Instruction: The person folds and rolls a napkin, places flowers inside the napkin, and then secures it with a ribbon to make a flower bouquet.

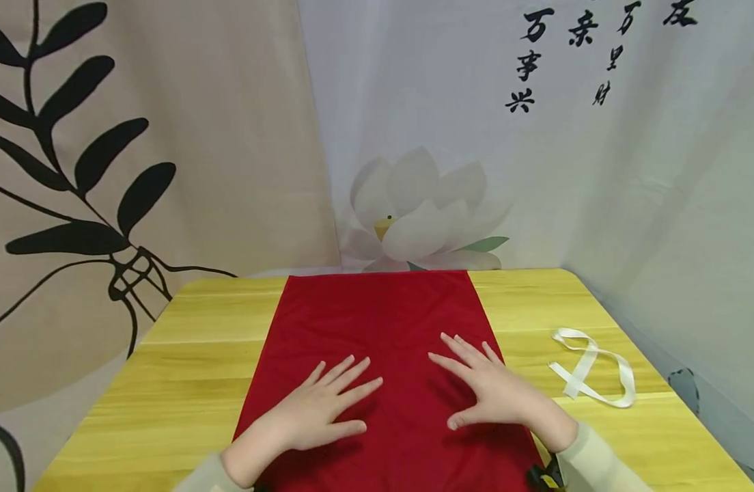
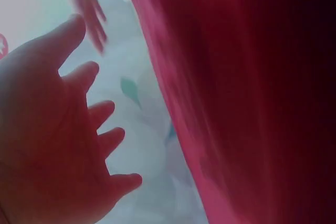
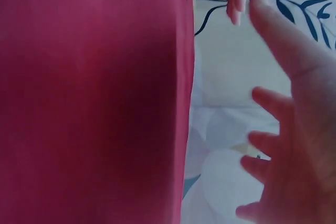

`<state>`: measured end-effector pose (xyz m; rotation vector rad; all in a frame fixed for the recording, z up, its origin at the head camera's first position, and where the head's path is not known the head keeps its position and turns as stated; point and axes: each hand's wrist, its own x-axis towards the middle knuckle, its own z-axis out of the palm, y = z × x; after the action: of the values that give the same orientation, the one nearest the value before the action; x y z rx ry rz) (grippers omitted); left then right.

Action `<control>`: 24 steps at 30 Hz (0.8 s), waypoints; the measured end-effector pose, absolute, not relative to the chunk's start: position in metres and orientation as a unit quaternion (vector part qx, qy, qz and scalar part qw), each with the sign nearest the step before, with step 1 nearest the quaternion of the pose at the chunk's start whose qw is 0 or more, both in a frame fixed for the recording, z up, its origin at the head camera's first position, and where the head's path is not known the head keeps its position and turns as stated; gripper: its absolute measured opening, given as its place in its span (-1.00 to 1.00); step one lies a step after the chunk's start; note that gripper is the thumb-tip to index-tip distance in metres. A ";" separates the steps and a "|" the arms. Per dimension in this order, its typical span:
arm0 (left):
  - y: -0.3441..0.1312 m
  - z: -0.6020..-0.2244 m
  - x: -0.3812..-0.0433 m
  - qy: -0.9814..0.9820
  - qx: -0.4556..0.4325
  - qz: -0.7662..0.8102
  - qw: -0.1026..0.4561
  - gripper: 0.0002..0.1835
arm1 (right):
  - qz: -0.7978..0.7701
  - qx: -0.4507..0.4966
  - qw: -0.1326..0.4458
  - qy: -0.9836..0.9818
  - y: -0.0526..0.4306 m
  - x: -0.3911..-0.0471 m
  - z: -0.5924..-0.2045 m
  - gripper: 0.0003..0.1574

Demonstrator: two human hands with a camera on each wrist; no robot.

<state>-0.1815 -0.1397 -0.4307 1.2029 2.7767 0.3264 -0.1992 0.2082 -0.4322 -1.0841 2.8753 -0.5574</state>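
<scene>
A red cloth point(image 1: 383, 328) lies flat over the middle of the table, its far edge at the table's back. Over its left part hovers my left hand point(image 1: 322, 406), fingers spread and straight, palm down. My right hand point(image 1: 490, 389) is held likewise above the cloth's right part, fingers apart. Shadows fall on the red fabric below both hands. In the left wrist view the left hand point(image 2: 58, 124) shows a gap to the cloth point(image 2: 236, 103). The right wrist view shows the right hand point(image 3: 299, 124) also apart from the cloth point(image 3: 89, 103). Neither hand holds anything.
A white ribbon point(image 1: 623, 383) lies in a crossed loop on the wooden table point(image 1: 192, 369), right of the cloth. Behind the table hangs a pale curtain point(image 1: 248, 137) with a printed plant, a lotus and black characters. A dark object point(image 1: 539, 478) sits by the right wrist.
</scene>
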 end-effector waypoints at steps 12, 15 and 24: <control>-0.110 -0.417 -0.142 0.868 0.478 0.061 0.116 -0.27 | -0.196 -0.434 0.078 0.876 0.195 -0.177 -0.432 -0.02; -0.107 -0.416 -0.140 0.856 0.495 0.060 0.136 -0.30 | -0.212 -0.458 0.093 0.858 0.194 -0.177 -0.437 -0.20; -0.108 -0.422 -0.143 0.843 0.488 0.080 0.212 -0.47 | -0.291 -0.488 0.220 0.793 0.193 -0.178 -0.442 -0.75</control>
<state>-0.1427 -0.1080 -0.4216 1.3546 2.3413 0.2231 -0.1781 0.1926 -0.4424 -1.3485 2.1927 -0.8050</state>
